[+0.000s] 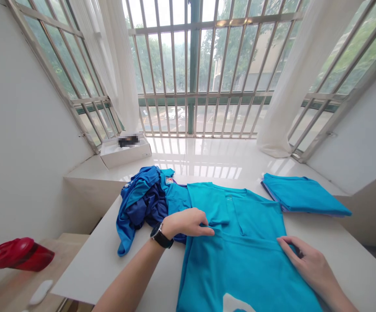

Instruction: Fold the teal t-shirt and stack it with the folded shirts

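A turquoise T-shirt (pixel 253 273) lies spread in front of me, its neckline toward the window and its lower part doubled over. A white print shows near the bottom edge of the view. My left hand (pixel 188 223), with a black watch (pixel 161 235) on the wrist, is closed on the fold's edge at the left. At the right end of that edge, my right hand (pixel 309 264) pinches the fabric between thumb and fingers. A crumpled heap of blue and navy clothes (pixel 145 197) lies left of the shirt and touches it.
Folded shirts (pixel 305 195) are stacked at the right on the white table (pixel 86 264). An open white box (pixel 125 154) stands on the windowsill (pixel 207 158), below barred windows with white curtains (pixel 282 86). A red bottle (pixel 23 254) is on a lower wooden surface at the left.
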Available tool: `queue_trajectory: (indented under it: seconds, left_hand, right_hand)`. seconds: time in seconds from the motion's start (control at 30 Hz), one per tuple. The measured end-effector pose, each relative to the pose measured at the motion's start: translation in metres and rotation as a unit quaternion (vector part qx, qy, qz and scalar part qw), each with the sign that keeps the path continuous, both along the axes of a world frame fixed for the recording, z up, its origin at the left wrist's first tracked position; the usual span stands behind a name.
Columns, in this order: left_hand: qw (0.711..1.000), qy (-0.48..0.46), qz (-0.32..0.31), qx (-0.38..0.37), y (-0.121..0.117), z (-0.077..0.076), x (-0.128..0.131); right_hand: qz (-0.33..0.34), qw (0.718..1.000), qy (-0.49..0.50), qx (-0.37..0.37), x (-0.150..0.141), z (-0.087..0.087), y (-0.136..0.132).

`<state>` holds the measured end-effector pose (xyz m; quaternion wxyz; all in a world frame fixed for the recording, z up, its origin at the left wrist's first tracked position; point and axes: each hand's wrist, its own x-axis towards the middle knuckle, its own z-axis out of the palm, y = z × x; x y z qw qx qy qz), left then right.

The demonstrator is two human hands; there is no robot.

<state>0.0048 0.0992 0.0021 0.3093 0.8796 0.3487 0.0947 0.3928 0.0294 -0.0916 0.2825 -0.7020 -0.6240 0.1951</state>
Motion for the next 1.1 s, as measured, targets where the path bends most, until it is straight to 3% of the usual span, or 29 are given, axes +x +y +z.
queue_trajectory:
  seconds: [0.3,0.53,0.63,0.8,0.93,1.1]
  left_hand:
    - [0.994,0.094,-0.013,0.052,-0.005,0.001,0.000]
    - [0.992,0.120,0.002,0.034,-0.003,0.002,-0.002]
    - [0.995,0.095,0.028,0.024,-0.012,0.003,-0.005]
    - [0.988,0.010,0.151,-0.013,-0.061,0.001,-0.014]
    - [0.969,-0.067,0.220,-0.086,-0.114,-0.011,-0.021]
    - [0.953,-0.035,0.285,-0.097,-0.164,-0.033,-0.027]
  right_hand:
    - [0.001,1.000,0.008,-0.009,0.000,0.002,-0.001]
    - [0.001,1.000,0.011,-0.003,-0.001,0.000,-0.001]
    - [-0.010,1.000,0.024,0.017,-0.007,0.002,-0.003]
    - [-0.028,0.999,0.024,0.038,-0.012,0.004,-0.007]
    - [-0.012,1.000,0.013,0.001,-0.004,0.001,-0.005]
    - [0.005,1.000,0.002,-0.024,0.002,-0.002,-0.002]
